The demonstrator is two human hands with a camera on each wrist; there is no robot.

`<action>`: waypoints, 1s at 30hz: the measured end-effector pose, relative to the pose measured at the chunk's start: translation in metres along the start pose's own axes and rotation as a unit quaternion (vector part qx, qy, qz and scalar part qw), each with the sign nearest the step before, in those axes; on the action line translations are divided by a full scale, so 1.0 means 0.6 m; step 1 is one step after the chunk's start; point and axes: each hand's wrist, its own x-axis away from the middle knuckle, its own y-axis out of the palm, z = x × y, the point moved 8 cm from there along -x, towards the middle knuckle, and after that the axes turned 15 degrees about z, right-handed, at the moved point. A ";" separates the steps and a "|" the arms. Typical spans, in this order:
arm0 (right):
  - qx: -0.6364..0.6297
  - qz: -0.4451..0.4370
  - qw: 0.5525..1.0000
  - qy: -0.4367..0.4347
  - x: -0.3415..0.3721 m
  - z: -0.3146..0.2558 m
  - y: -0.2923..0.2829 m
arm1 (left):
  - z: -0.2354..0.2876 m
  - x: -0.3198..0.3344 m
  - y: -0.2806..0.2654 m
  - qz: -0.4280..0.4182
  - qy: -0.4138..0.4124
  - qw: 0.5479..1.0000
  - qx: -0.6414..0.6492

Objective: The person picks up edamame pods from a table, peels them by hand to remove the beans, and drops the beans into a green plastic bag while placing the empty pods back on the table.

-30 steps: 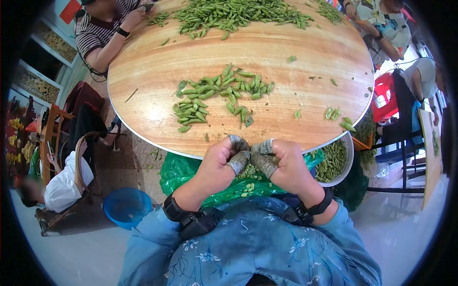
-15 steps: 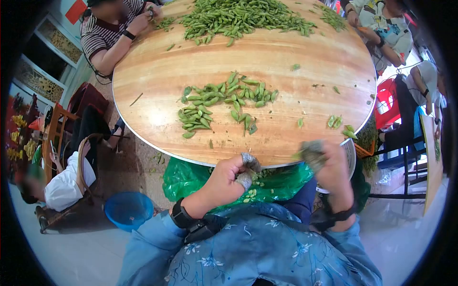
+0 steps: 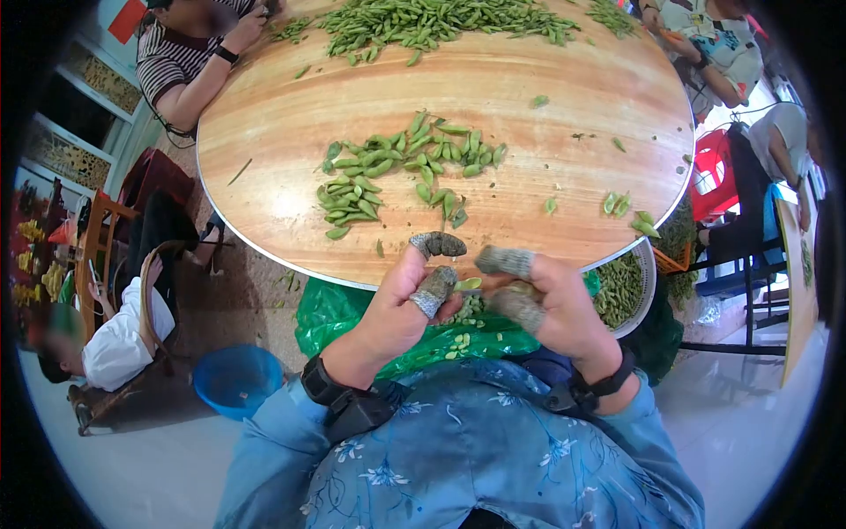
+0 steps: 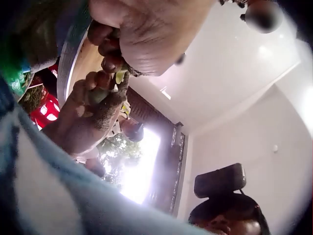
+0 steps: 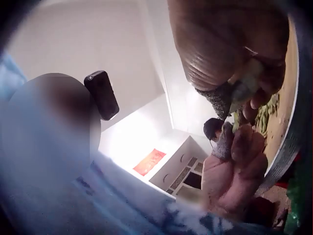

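Note:
Grey knitted covers wrap the thumb and forefinger of both hands. My left hand (image 3: 401,291) is at the table's near edge, holding a green soybean pod (image 3: 468,284) by its thumb and fingers; the pod's tip points toward the right hand. Facing it, a little apart, my right hand (image 3: 560,304) has its fingers curled in. The right wrist view shows a pale green pod (image 5: 247,83) held between that thumb and fingers. Below both hands, shelled beans (image 3: 463,344) lie on a green plastic bag (image 3: 330,322). A small pile of soybean pods (image 3: 379,163) lies on the table ahead.
A large heap of pods (image 3: 423,26) covers the far side of the round wooden table (image 3: 493,88). Right of the lap stands a white basket (image 3: 650,300) filled with pods. A blue basin (image 3: 236,383) is on the floor at left. Other people sit around the table.
My right hand swung out to the right over the basket's side, then came back beside the left hand. The left hand stayed near the table edge, and a pod now shows at its fingers.

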 end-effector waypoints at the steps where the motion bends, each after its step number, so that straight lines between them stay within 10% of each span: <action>1: -0.043 -0.003 0.999 0.002 -0.005 0.000 0.015 | 0.004 0.000 -0.001 -0.004 0.013 1.000 -0.009; 15: -0.082 0.001 0.993 0.082 -0.011 0.026 0.034 | 0.001 0.001 -0.021 -0.008 0.135 0.976 -0.168; 22: -0.082 0.019 0.994 0.072 -0.013 0.022 0.024 | -0.001 0.001 -0.034 0.026 0.062 0.991 -0.112; 27: 0.057 0.119 0.991 -0.004 -0.016 0.012 -0.074 | -0.016 0.004 -0.040 0.001 -0.074 0.997 0.034; 30: 0.258 0.262 0.927 -0.074 -0.004 0.014 -0.217 | -0.003 0.009 -0.033 -0.014 -0.012 0.999 -0.040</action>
